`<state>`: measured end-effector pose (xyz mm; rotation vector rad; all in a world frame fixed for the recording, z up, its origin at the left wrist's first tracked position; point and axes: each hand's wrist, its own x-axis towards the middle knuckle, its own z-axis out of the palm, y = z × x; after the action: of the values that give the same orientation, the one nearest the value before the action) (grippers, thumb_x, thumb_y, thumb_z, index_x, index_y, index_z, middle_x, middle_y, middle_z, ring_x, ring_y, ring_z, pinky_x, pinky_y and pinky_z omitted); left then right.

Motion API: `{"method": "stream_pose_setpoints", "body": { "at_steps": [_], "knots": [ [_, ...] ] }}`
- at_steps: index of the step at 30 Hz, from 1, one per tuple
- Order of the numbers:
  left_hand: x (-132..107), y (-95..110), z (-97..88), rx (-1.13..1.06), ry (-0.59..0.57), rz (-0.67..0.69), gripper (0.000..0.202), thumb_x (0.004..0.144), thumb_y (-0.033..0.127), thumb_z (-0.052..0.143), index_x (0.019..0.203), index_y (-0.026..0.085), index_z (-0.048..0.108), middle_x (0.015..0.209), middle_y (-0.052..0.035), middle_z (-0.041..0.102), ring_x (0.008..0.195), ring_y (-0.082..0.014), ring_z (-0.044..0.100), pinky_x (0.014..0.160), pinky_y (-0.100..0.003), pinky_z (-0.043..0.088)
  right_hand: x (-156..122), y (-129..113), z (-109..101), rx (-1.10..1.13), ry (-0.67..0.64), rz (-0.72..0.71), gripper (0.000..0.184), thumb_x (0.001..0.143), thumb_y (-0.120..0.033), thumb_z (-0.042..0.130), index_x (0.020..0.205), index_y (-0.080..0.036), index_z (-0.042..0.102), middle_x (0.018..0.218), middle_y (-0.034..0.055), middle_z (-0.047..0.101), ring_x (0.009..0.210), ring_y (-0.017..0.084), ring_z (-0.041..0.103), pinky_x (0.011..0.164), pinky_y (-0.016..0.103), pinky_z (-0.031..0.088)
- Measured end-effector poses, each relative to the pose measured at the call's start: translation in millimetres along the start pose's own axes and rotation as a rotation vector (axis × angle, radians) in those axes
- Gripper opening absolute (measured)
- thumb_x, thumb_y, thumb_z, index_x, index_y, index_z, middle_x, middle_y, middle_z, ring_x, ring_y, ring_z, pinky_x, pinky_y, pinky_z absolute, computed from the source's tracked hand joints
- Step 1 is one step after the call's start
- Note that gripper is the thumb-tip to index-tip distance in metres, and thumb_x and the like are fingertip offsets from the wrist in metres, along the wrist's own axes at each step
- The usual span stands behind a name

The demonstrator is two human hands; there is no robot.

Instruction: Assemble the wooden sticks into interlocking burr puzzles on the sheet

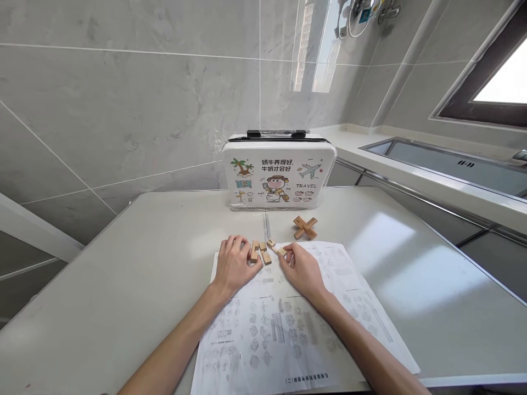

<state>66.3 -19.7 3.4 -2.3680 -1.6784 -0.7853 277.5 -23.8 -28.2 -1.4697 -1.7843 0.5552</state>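
Both my hands rest on the far end of a printed instruction sheet (288, 323) on a white table (135, 274). My left hand (234, 264) has its fingers curled over a loose wooden puzzle piece (254, 250). My right hand (300, 265) pinches another small wooden piece (276, 247) between thumb and fingers. More wooden pieces (265, 256) lie between the two hands. An assembled wooden burr puzzle (305, 227) sits on the table just beyond my right hand.
A small white case (280, 173) with cartoon travel prints stands upright against the tiled wall behind the puzzle. A seam (266, 222) divides the table. To the right runs a counter with a sink (453, 164). A window is at the upper right.
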Motion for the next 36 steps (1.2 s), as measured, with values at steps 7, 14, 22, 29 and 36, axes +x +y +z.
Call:
{"method": "stream_pose_setpoints", "body": {
  "at_steps": [7, 14, 22, 29, 36],
  "knots": [
    [-2, 7, -1.0, -0.102, -0.04, 0.027, 0.023, 0.074, 0.022, 0.069, 0.064, 0.022, 0.049, 0.098, -0.0062, 0.064, 0.099, -0.0254, 0.058, 0.087, -0.042, 0.046, -1, 0, 2, -0.065, 0.002, -0.001, 0.011, 0.093, -0.035, 0.054, 0.091, -0.024, 0.054, 0.074, -0.0023, 0.061, 0.064, 0.017, 0.058, 0.059, 0.028, 0.036],
    [1, 3, -6.7, -0.2, -0.082, 0.045, 0.029, 0.069, 0.029, 0.075, 0.07, 0.023, 0.047, 0.106, -0.0072, 0.061, 0.103, -0.0275, 0.058, 0.092, -0.044, 0.049, -2, -2, 1, -0.092, 0.006, -0.028, 0.011, 0.092, -0.032, 0.054, 0.085, -0.025, 0.052, 0.072, -0.0028, 0.06, 0.062, 0.016, 0.056, 0.057, 0.028, 0.034],
    [0, 0, 1.3, -0.37, -0.184, 0.063, 0.061, 0.073, 0.042, 0.082, 0.123, 0.026, 0.051, 0.132, -0.0101, 0.06, 0.121, -0.0318, 0.058, 0.103, -0.049, 0.048, -1, -2, 1, -0.116, -0.025, -0.073, 0.017, 0.097, -0.038, 0.054, 0.086, -0.024, 0.052, 0.075, -0.002, 0.063, 0.059, 0.015, 0.055, 0.056, 0.027, 0.031],
    [-2, 0, 5.8, -0.415, -0.245, -0.017, 0.061, 0.083, 0.056, 0.078, 0.13, 0.028, 0.052, 0.123, -0.0082, 0.066, 0.11, -0.0296, 0.063, 0.091, -0.045, 0.053, -2, 0, 1, -0.13, -0.092, -0.135, 0.025, 0.102, -0.046, 0.051, 0.098, -0.022, 0.06, 0.081, -0.0003, 0.067, 0.062, 0.016, 0.058, 0.056, 0.027, 0.032],
    [-1, 2, 3.8, -0.416, -0.222, 0.022, 0.054, 0.085, 0.056, 0.076, 0.125, 0.027, 0.054, 0.115, -0.0073, 0.067, 0.102, -0.0269, 0.064, 0.091, -0.044, 0.052, -4, -2, 1, -0.135, -0.133, -0.216, 0.029, 0.107, -0.043, 0.044, 0.109, -0.023, 0.065, 0.087, 0.0027, 0.07, 0.073, 0.018, 0.065, 0.062, 0.029, 0.04]
  ]
}}
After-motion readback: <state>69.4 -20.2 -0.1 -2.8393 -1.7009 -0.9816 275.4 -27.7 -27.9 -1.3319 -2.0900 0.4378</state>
